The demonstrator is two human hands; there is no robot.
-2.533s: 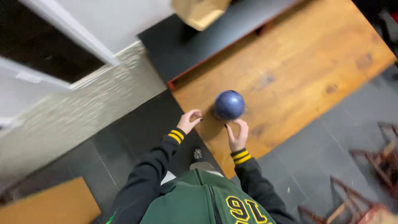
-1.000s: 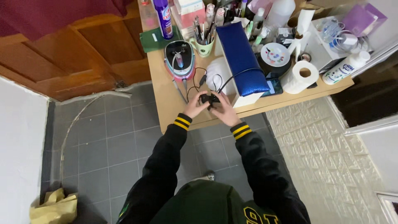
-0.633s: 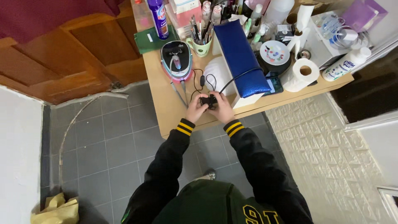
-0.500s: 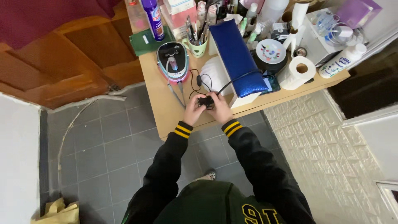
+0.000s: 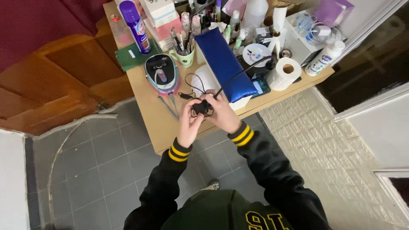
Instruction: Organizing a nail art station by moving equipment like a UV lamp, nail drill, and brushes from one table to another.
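Your left hand (image 5: 188, 123) and right hand (image 5: 223, 114) are clenched together around a small black plug (image 5: 200, 107), held just above the near edge of the bench (image 5: 157, 123). Since a moment ago the hands have lifted slightly off the bench; the grip is unchanged. Your fingers hide most of the plug. Its black cord (image 5: 238, 74) runs far across the blue padded rest (image 5: 221, 64); its far end is lost among the clutter.
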